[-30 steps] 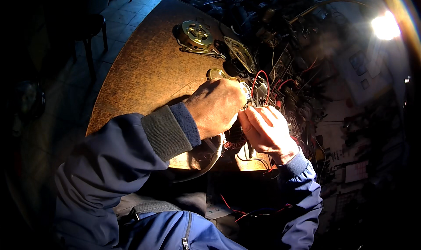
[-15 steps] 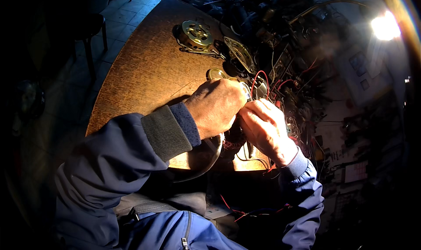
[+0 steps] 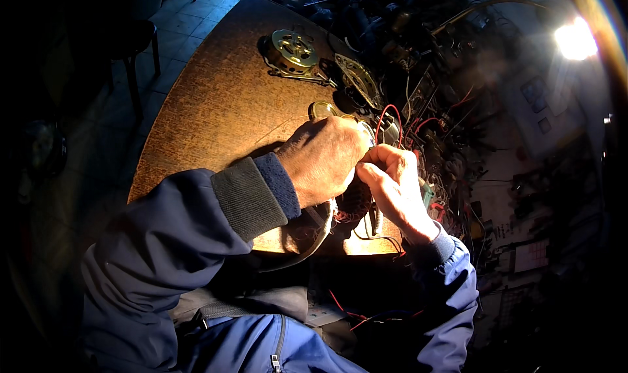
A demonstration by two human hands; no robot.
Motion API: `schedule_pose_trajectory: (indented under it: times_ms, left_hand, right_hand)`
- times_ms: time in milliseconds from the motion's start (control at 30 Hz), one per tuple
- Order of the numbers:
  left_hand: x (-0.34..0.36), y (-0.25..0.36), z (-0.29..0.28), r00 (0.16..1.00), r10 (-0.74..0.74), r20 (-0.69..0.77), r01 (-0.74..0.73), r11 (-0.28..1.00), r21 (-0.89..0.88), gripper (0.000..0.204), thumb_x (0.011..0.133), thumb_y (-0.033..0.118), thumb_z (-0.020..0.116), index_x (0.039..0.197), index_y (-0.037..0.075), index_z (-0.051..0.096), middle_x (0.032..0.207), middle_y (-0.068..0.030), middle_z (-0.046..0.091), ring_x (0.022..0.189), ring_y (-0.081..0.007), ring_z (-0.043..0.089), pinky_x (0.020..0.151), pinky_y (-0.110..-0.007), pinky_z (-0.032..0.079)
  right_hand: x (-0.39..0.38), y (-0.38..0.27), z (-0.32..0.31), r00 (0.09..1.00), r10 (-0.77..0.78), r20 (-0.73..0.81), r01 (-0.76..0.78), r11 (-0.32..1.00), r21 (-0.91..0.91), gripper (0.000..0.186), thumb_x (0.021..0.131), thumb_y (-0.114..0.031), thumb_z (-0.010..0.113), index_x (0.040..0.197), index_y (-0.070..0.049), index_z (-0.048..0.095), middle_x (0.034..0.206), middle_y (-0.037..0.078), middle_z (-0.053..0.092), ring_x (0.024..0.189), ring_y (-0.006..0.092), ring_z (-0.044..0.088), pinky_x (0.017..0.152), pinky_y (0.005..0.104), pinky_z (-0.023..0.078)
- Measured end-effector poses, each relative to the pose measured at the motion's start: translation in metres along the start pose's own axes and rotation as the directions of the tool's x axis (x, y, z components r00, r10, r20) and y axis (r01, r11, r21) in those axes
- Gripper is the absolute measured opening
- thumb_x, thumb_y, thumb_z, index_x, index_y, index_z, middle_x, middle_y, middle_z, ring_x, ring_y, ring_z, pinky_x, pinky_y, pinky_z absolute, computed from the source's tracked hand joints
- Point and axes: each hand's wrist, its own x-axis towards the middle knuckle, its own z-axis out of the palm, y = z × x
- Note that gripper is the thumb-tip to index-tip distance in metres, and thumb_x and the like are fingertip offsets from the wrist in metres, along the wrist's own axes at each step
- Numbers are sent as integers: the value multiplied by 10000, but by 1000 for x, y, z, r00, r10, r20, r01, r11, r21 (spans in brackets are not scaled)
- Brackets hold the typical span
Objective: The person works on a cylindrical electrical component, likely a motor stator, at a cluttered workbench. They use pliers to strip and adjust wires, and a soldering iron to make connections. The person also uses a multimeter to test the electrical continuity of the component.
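My left hand [image 3: 320, 157] is closed, its back turned up, and what its fingers hold is hidden beneath it. My right hand [image 3: 398, 188] touches or nearly touches it, thumb and forefinger pinched on something too small to make out. Under and between both hands sits a dark part with reddish-brown wire windings [image 3: 354, 202], mostly covered. A pale, thick cable [image 3: 319, 236] curves down from it past the table's front edge. A red wire [image 3: 387, 107] loops up just beyond my fingertips, beside a grey metal cylinder [image 3: 390, 133].
The brown wooden table [image 3: 209, 105] holds a brass-coloured round housing [image 3: 294, 51], an oval slotted metal plate [image 3: 358, 79] and a small round metal piece [image 3: 321, 110]. Tangled wires and dark parts [image 3: 451, 121] crowd the right side. A bright lamp [image 3: 575, 39] shines from the upper right.
My right hand has turned and shifted slightly, its fingers now pinching higher up beside my left hand. More of the windings and a green item behind the wrist show. My left hand has hardly moved.
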Motion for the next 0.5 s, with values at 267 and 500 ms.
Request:
schedule_pose_trajectory:
  times_ms: [267, 500]
  left_hand:
    - [0, 0, 0, 999, -14, 36, 13, 999, 34, 98, 809, 40, 750, 862, -33, 711, 891, -203, 705, 840, -366, 717, 745, -460, 578]
    - [1, -3, 3, 1000, 9, 18, -9, 1000, 18, 99, 794, 15, 746, 861, -39, 696, 878, -208, 697, 845, -371, 708, 752, -460, 570]
  right_hand:
    - [-15, 10, -1, 988, -141, -61, 137, 989, -58, 144, 863, -43, 806, 972, 30, 743, 776, 50, 668, 660, 116, 623, 604, 287, 499]
    - [-9, 15, -18, 490, -862, 128, 711, 310, -631, 163, 840, -16, 827, 954, -25, 711, 934, 106, 689, 759, 300, 673, 648, 420, 537]
